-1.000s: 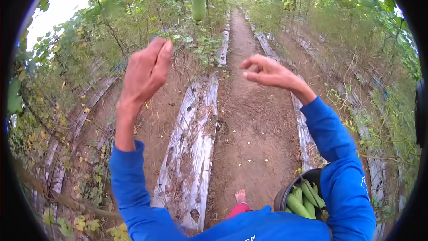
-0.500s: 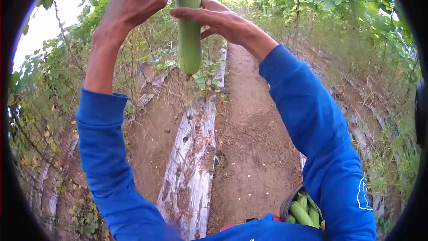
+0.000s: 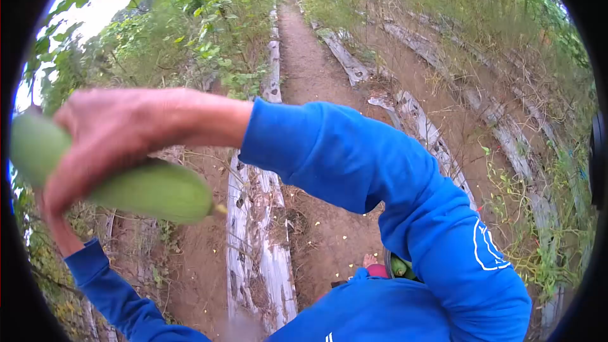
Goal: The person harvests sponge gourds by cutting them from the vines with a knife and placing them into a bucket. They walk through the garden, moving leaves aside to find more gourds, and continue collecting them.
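Observation:
A long pale-green gourd (image 3: 155, 190) is tilted at the left of the head view, its thinner tip pointing right and down. My right hand (image 3: 117, 130) reaches across from the right and wraps round its middle, blurred by motion. Behind and below it comes my left hand (image 3: 58, 231), of which only the wrist and a little of the hand show. The left fingers are hidden by the gourd and the right hand. At my right side, partly covered by my sleeve, a bucket (image 3: 387, 259) holds green gourds (image 3: 399, 266).
A dirt path (image 3: 310, 69) runs ahead between strips of torn plastic mulch (image 3: 259, 247). Leafy vines (image 3: 209, 19) climb on the left, with dry stems and more mulch strips (image 3: 506, 139) on the right. A bare foot (image 3: 370, 259) shows beside the bucket.
The gourd has gone from upright at the top centre to tilted at the left. My right hand has moved left across the view with it; my left hand has dropped lower. The view has shifted.

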Available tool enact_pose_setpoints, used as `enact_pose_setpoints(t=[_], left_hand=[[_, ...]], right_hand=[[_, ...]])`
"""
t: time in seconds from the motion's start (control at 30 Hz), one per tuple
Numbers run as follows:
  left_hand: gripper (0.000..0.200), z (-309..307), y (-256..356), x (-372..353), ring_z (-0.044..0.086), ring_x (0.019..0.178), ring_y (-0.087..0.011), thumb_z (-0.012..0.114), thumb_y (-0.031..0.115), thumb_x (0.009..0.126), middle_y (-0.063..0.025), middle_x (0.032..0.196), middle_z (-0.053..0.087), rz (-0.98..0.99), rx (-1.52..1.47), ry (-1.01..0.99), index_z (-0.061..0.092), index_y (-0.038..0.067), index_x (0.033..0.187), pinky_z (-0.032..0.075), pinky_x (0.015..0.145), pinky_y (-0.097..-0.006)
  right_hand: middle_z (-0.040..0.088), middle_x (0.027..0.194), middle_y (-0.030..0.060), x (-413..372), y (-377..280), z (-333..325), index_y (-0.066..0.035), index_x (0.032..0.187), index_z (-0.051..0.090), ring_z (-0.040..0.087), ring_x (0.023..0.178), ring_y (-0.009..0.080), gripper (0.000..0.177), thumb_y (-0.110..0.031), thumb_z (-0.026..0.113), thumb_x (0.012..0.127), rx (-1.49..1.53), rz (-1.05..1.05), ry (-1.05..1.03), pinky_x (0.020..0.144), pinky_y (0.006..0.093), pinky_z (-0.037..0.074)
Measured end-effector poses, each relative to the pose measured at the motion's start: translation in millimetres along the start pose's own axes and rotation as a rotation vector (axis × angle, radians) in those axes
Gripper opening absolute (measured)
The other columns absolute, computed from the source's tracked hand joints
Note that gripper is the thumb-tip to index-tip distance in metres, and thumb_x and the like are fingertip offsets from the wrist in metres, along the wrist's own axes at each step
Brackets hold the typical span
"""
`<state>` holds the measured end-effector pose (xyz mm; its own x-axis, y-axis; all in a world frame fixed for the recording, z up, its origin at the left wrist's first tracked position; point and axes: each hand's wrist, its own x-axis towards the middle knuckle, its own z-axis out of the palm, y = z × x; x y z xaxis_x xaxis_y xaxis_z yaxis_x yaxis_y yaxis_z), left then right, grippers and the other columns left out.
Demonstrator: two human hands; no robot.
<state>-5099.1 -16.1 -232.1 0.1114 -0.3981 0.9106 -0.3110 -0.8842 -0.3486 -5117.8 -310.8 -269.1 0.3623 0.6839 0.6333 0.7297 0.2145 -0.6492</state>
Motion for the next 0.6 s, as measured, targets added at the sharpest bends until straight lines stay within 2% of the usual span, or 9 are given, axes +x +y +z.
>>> enact_pose_setpoints(t=[0.07,0.1,0.13,0.17,0.3,0.4,0.5,0.57,0.6], left_hand=[[0.04,32.8,-8.7,-40.1,0.051,0.071,-0.0205,0.034,0.034,0.105,-0.0099,0.077,0.055,-0.193,-0.012,-0.11,0.059,0.002,0.11,0.041,0.066,-0.0365],[0.04,49.2,-11.9,-63.8,0.05,0.07,-0.0203,0.034,0.034,0.105,-0.0096,0.077,0.055,-0.297,-0.02,-0.165,0.059,0.002,0.109,0.041,0.066,-0.0363],[0.04,68.3,-12.4,-88.9,0.05,0.07,-0.0202,0.034,0.034,0.105,-0.0093,0.077,0.054,-0.4,-0.035,-0.225,0.059,0.002,0.109,0.041,0.066,-0.036],[0.041,90.3,-6.2,-113.4,0.05,0.07,-0.02,0.034,0.034,0.105,-0.009,0.076,0.054,-0.505,-0.062,-0.284,0.059,0.002,0.109,0.041,0.065,-0.0358],[0.04,165.1,72.6,-227.9,0.046,0.067,-0.0165,0.035,0.035,0.105,-0.0055,0.072,0.048,-0.734,-0.258,-0.495,0.058,0.002,0.103,0.038,0.063,-0.0321],[0.039,208.2,158.2,-316.4,0.046,0.062,-0.0155,0.037,0.033,0.105,-0.0053,0.064,0.048,-0.959,-0.378,-0.721,0.059,0.002,0.099,0.038,0.06,-0.0324],[0.039,249.2,234.1,-424.7,0.048,0.059,-0.0144,0.038,0.032,0.105,-0.0046,0.061,0.05,-1.236,-0.456,-0.914,0.06,0.002,0.095,0.039,0.057,-0.0325],[0.042,276.4,279.0,-487.9,0.046,0.055,-0.0132,0.039,0.036,0.105,-0.0017,0.06,0.051,-1.51,-0.549,-1.039,0.063,0.004,0.093,0.037,0.053,-0.0314],[0.044,298.1,304.1,-480.8,0.044,0.05,-0.0128,0.039,0.038,0.105,-0.0012,0.061,0.053,-1.724,-0.561,-1.079,0.064,0.003,0.093,0.036,0.049,-0.0311]], right_hand=[[0.071,0.079,0.0143,-38.5,16.5,-15.3,0.001,0.091,0.071,0.069,0.068,0.0245,0.059,-0.049,0.082,0.06,-0.044,-0.075,-0.225,0.061,0.0358,0.055],[0.07,0.077,0.0143,-62.8,25.7,-24.5,0.0,0.09,0.07,0.068,0.067,0.0241,0.055,-0.047,0.08,0.062,-0.009,0.012,-0.313,0.061,0.0365,0.054],[0.07,0.078,0.0156,-82.1,47.6,-28.5,0.0,0.089,0.069,0.067,0.068,0.0249,0.05,-0.042,0.077,0.063,-0.007,0.035,-0.35,0.06,0.0374,0.053],[0.066,0.07,0.0178,-101.3,68.3,-36.5,0.005,0.085,0.063,0.066,0.066,0.0309,0.044,-0.03,0.073,0.059,0.027,0.096,-0.391,0.061,0.0413,0.053],[0.069,0.084,0.0152,-169.5,183.5,-100.4,0.002,0.101,0.064,0.067,0.077,0.025,0.048,-0.03,0.072,0.066,0.129,0.422,-0.421,0.069,0.0381,0.054],[0.067,0.091,0.0058,-216.5,274.1,-181.5,0.0,0.111,0.062,0.062,0.083,0.0119,0.052,-0.036,0.077,0.077,0.133,0.589,-0.181,0.071,0.0311,0.053],[0.061,0.083,0.0026,-263.3,356.5,-264.4,-0.003,0.107,0.057,0.06,0.071,0.0098,0.047,-0.035,0.077,0.079,0.301,0.88,0.257,0.061,0.0266,0.051],[0.059,0.078,0.0044,-288.3,400.4,-310.3,-0.004,0.107,0.052,0.058,0.064,0.0109,0.042,-0.031,0.073,0.083,0.409,0.927,0.598,0.057,0.0272,0.05],[0.058,0.076,0.0039,-305.6,429.1,-335.8,-0.005,0.106,0.052,0.057,0.063,0.0116,0.04,-0.032,0.071,0.084,0.416,0.961,0.686,0.057,0.0282,0.05]])
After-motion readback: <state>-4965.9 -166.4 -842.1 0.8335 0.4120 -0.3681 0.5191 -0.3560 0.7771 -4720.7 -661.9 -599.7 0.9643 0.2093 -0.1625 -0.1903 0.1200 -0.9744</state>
